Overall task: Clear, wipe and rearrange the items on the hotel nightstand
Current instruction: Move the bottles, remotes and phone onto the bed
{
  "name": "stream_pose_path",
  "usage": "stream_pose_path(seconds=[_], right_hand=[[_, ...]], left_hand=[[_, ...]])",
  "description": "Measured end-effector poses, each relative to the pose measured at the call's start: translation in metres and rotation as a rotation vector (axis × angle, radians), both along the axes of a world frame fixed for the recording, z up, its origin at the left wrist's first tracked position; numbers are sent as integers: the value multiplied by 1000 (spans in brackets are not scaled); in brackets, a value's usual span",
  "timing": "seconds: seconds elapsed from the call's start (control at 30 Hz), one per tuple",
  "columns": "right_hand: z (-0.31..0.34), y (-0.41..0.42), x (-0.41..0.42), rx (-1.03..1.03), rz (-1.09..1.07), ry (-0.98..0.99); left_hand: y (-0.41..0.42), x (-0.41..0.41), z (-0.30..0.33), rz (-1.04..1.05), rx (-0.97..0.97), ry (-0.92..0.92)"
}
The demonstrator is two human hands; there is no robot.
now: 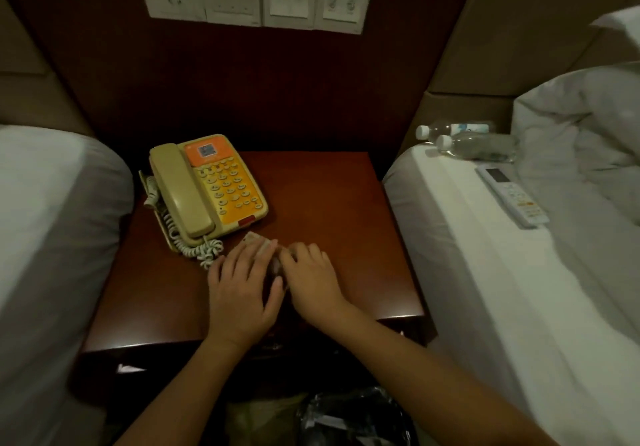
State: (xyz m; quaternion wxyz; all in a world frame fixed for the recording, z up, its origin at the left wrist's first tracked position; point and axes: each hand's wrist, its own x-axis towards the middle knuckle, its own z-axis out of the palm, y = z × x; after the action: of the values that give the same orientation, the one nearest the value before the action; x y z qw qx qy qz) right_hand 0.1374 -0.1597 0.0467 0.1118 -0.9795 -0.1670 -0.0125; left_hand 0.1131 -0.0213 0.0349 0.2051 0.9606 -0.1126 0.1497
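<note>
Broadly, two beds flank the scene: the left bed (pixel 52 210) with a smooth white sheet, and the right bed (pixel 485 272) with a rumpled white duvet (pixel 581 127). Between them sits the dark wooden nightstand (pixel 329 203), its top bare on the right half. Both forearms reach forward from the bottom of the view, wrists low over the front of the tabletop. The left hand (pixel 242 289) lies palm-down with fingers spread flat; the right hand (pixel 311 279) lies beside it, fingers curled slightly, the two hands touching at the thumbs. Together they press on a small pale cloth (pixel 258 242), mostly hidden beneath them; whether either hand actually pinches it I cannot tell. A beige and orange telephone (pixel 207 186) stands on the table's left rear, its coiled cord (pixel 194 248) just beside the left fingers. On the right bed lie two clear water bottles (pixel 474 142) and a white remote control (pixel 512 196).
</note>
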Motion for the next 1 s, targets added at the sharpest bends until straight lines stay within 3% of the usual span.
stream_pose_path(seconds=[0.1, 0.27, 0.37, 0.6, 0.73, 0.87, 1.0], right_hand=[[9, -55, -15, 96, -219, -128], [28, -218, -65, 118, -722, -490], [31, -289, -77, 65, -978, -412], [24, -327, -69, -157, -1187, -235], [22, -299, -55, -176, -1134, -347], [18, -189, -20, -43, -688, -313], [19, -63, 14, 330, -336, -84]], left_hand=[[-4, -5, -3, 10, -32, 17], [-10, -6, -9, -90, 50, 68], [-12, -3, -10, -139, 115, 72], [-10, -2, -15, -150, 131, 47], [-7, 0, -15, -139, 104, 47], [19, 1, -16, -137, 123, 0], [57, -1, -20, -158, 136, -105]])
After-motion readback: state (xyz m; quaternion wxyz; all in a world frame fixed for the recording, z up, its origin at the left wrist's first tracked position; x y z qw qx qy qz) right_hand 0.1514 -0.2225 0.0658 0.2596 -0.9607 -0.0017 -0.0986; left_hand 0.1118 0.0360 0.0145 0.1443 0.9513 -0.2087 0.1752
